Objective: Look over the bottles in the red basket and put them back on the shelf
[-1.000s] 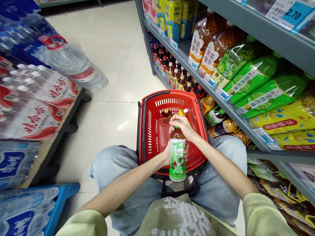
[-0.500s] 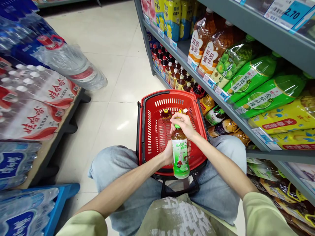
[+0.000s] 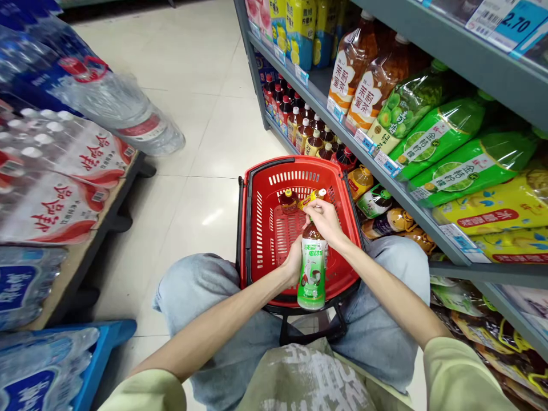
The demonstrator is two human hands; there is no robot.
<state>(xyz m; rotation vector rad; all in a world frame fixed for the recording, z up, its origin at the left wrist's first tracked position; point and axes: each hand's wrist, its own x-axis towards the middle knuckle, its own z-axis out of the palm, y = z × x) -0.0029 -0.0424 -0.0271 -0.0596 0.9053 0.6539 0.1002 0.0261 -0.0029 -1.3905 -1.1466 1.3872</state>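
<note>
A tea-drink bottle [image 3: 312,274] with brown liquid and a green-and-white label is tilted over the near side of a red shopping basket [image 3: 247,228]. My left hand [image 3: 293,258] is wrapped round its side, partly hidden behind it. My right hand [image 3: 326,221] is closed over the top of the bottle, fingers pinched at the cap, which is mostly covered. Inside the basket lie a dark bottle [image 3: 288,201] with a brownish label and a yellow-labelled bottle [image 3: 309,198], both near the far end. The basket stands between my knees.
At right, a grey shelf [image 3: 319,103] holds large jasmine tea bottles [image 3: 369,94] and green bottles [image 3: 456,177]. Smaller bottles [image 3: 303,136] stand low behind the basket. Shrink-wrapped water packs [image 3: 55,205] are stacked on a pallet at left. Tiled floor [image 3: 192,142] runs between.
The bottle has shifted slightly left and turned a little. My right hand has lowered and moved right, its fingers curling in at the cap. More of the yellow-labelled bottle shows.
</note>
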